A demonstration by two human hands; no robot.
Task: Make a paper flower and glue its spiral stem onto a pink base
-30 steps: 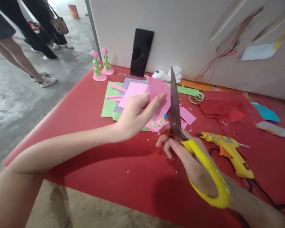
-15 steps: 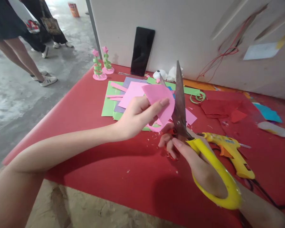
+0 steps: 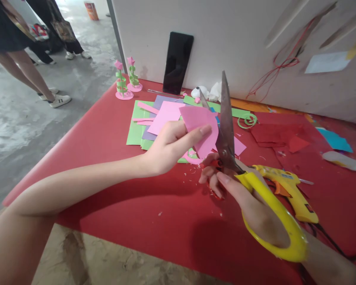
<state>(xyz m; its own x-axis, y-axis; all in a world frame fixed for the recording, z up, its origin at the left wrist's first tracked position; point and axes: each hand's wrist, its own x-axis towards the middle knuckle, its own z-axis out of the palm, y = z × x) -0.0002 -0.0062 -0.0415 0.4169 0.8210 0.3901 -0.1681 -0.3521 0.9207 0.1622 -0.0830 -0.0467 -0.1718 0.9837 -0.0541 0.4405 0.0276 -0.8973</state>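
Observation:
Between thumb and fingers my left hand point(image 3: 169, 150) pinches a piece of pink paper point(image 3: 200, 122) with a rounded right edge. My right hand point(image 3: 240, 194) grips a large pair of scissors point(image 3: 226, 130), one handle yellow and the other red. Its blades are spread apart, and the near blade stands right beside the paper's curved edge; I cannot tell whether it touches. Beneath, a curled pink offcut point(image 3: 192, 159) and tiny scraps lie on the red table cover point(image 3: 142, 202). Sheets of green paper point(image 3: 134, 132) and more pink paper point(image 3: 167, 114) are stacked behind my left hand.
A yellow glue gun point(image 3: 290, 190) with a cord lies at the right. A dark phone point(image 3: 178, 63) leans on the white panel at the back. Two paper flowers point(image 3: 121, 83) stand at the far left corner. Beyond the table's left edge, people point(image 3: 26, 67) stand on the floor.
The scissors and my right hand have shifted slightly right. The pink paper has turned a little in my left hand, which keeps its hold.

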